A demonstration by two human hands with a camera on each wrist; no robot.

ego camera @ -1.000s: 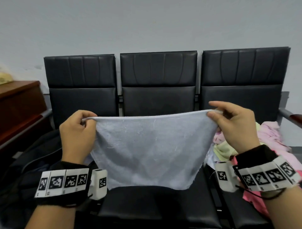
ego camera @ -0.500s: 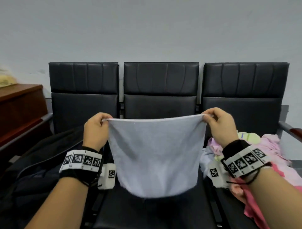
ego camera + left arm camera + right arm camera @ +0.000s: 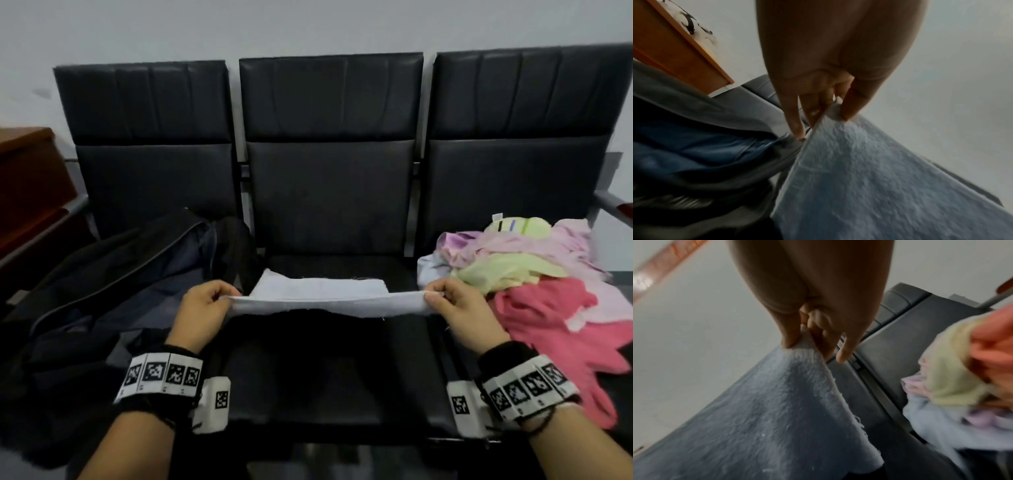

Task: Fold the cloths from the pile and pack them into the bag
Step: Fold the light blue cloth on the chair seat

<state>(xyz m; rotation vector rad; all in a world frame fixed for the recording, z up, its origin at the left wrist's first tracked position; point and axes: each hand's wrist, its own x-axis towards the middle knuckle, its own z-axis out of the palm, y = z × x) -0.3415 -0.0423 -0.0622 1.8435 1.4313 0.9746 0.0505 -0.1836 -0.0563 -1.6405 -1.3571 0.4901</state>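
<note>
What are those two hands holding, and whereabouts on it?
A pale blue cloth. The left hand pinches one corner, the right hand the other, with the near edge stretched between them over the middle seat.

Setting. A row of three joined black padded seats (image 3: 330, 144) stands against a plain pale grey wall (image 3: 308, 24); each backrest has an upper panel with vertical stitching above a smooth lower panel. A metal armrest with a reddish cap (image 3: 613, 202) closes the right end of the row. A reddish-brown wooden cabinet (image 3: 30, 192) stands at the left edge, beside the leftmost seat. Lighting is dim and even
</note>
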